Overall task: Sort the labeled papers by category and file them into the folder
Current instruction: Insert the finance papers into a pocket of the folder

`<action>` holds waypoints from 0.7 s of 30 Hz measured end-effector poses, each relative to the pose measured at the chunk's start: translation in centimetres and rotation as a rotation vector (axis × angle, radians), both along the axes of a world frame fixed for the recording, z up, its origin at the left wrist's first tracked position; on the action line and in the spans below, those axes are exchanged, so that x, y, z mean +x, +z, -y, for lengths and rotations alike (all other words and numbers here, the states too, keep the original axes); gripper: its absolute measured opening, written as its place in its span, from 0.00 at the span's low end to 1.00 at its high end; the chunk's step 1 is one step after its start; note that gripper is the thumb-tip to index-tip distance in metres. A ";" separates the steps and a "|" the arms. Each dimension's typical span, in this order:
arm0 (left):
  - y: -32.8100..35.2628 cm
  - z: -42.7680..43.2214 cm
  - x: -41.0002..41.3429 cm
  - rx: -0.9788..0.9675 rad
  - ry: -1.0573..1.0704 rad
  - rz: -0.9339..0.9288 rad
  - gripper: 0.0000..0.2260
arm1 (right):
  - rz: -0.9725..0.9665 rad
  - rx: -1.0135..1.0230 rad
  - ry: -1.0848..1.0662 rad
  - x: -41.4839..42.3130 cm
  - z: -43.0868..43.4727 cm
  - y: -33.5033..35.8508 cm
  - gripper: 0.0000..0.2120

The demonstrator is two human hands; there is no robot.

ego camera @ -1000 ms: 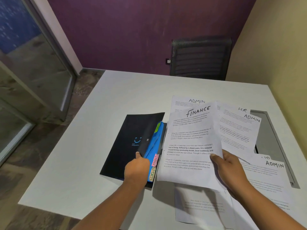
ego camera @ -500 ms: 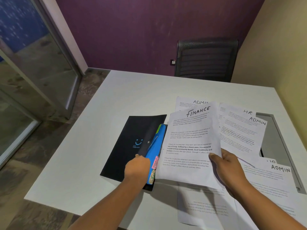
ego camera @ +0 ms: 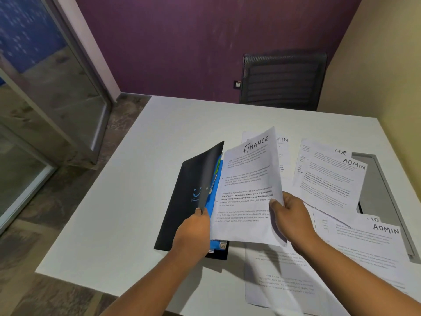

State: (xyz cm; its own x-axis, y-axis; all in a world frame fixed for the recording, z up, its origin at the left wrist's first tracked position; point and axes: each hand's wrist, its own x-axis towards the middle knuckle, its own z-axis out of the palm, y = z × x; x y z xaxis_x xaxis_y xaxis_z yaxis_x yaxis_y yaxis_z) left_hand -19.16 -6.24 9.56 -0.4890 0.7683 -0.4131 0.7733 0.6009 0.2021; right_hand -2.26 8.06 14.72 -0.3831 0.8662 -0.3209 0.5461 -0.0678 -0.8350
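Observation:
A black folder point(ego camera: 182, 201) lies on the white table point(ego camera: 127, 190), with blue dividers point(ego camera: 213, 195) showing inside. My left hand point(ego camera: 193, 231) pinches the folder's front cover and holds it raised. My right hand point(ego camera: 289, 217) grips a white sheet marked FINANCE point(ego camera: 247, 185) by its right edge, its left side over the blue dividers. Loose sheets marked ADMIN point(ego camera: 332, 181) and HR point(ego camera: 340, 152) lie to the right. Another ADMIN sheet point(ego camera: 376, 238) lies at the near right, and one more point(ego camera: 282, 153) peeks out behind the FINANCE sheet.
A face-down sheet point(ego camera: 280, 277) lies near the table's front edge. A grey cut-out panel point(ego camera: 378, 197) sits in the table at the right. A black mesh chair point(ego camera: 282, 80) stands behind the table. A glass door is at the left.
My left hand has lifted the folder's cover higher. My right hand has carried the FINANCE sheet left, over the blue dividers.

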 end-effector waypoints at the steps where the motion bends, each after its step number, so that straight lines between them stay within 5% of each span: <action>1: 0.2 0.0 0.1 0.017 0.004 0.008 0.28 | 0.007 0.007 0.023 -0.4 0.1 0.0 0.10; 21: 2.2 -0.6 0.8 0.113 0.086 -0.003 0.25 | 0.275 0.034 0.372 -4.6 0.5 1.2 0.11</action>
